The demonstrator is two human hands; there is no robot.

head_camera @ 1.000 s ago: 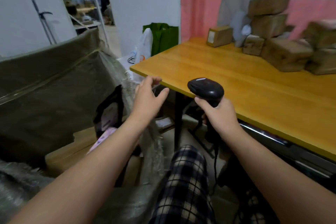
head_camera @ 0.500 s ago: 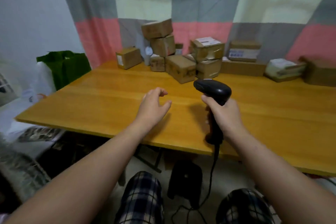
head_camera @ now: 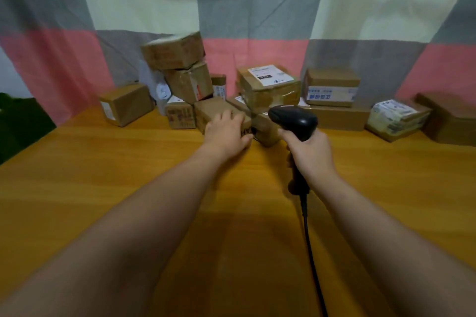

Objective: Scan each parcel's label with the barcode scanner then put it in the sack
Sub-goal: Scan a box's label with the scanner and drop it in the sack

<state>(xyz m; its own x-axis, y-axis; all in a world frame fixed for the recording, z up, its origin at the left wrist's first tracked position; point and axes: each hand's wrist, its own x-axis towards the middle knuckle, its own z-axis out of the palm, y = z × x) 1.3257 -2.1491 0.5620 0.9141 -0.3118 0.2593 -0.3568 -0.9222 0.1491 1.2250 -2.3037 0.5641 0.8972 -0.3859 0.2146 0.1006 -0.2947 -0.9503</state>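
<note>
Reaching is finished since half a second ago: the left hand (head_camera: 226, 134), which was hovering over bare wood short of the parcels, is now lying on a brown box (head_camera: 210, 110) at the front of the pile (head_camera: 190, 81). Its fingers are draped over the box's top and its thumb is pressing against the near printed end, so the hand is clasping the box. The view has also closed in on the parcels.

That box is sitting flat on the table (head_camera: 103, 188), its long side running from under the thumb back and to the left, with the printed end facing the person. Other boxes are touching it on the far side of the fingers.

Just to the right of that clasp, the right hand (head_camera: 313, 156) is wrapping its fingers tightly round the handle of the black scanner (head_camera: 293, 119), as it was before. The scanner's head is sticking out above the fist and pointing left and away, toward the clasped box; its handle is running down out of the fist toward the person, and the cable (head_camera: 310, 239) is trailing from there over the table.
</note>
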